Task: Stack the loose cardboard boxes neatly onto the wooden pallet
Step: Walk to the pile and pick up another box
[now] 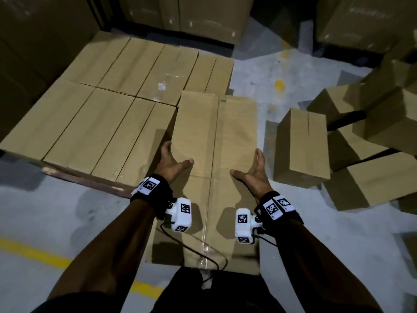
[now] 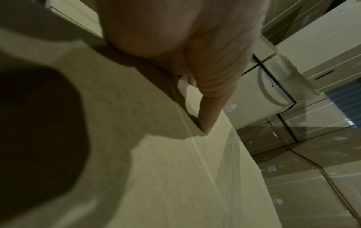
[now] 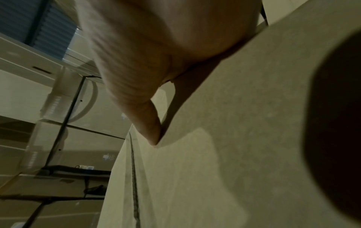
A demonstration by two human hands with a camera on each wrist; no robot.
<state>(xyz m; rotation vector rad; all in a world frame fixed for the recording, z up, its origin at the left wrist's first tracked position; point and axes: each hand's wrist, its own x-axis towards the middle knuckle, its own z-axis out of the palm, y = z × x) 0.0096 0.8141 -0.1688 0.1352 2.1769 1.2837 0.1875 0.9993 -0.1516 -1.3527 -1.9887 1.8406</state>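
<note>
A long cardboard box (image 1: 214, 136) is held lengthwise in front of me, between both hands. My left hand (image 1: 173, 163) lies flat against its left side with the thumb (image 2: 209, 111) on the top face. On the opposite side my right hand (image 1: 252, 170) presses the right edge, its thumb (image 3: 148, 120) on top as well. The box's far end overlaps the near right corner of a layer of stacked boxes (image 1: 108, 105) on the wooden pallet (image 1: 85, 179). My fingers below the box edges are hidden.
Loose boxes lie on the grey floor to the right, one upright (image 1: 302, 145) and a jumbled pile (image 1: 383, 123) behind it. Tall stacks of cartons (image 1: 198, 14) stand at the back and left. A yellow floor line (image 1: 33, 251) runs at lower left.
</note>
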